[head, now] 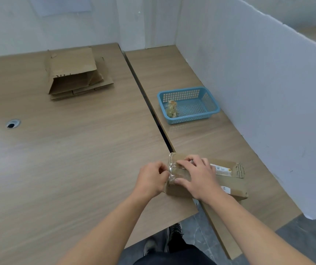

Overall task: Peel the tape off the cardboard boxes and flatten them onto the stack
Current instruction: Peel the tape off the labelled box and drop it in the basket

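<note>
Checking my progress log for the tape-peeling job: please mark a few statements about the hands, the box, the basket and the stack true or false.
1. The left hand and right hand both touch the box. True.
2. The blue basket is empty. False: a crumpled wad lies in it.
3. The flattened stack lies on the left table. True.
4. The box is already flat. False: it keeps its shape, with clear tape on its end.

Both bare arms reach forward. The left hand (151,180) pinches the tape (172,168) with curled fingers. The right hand (199,175) holds the box (233,183) from above.
</note>
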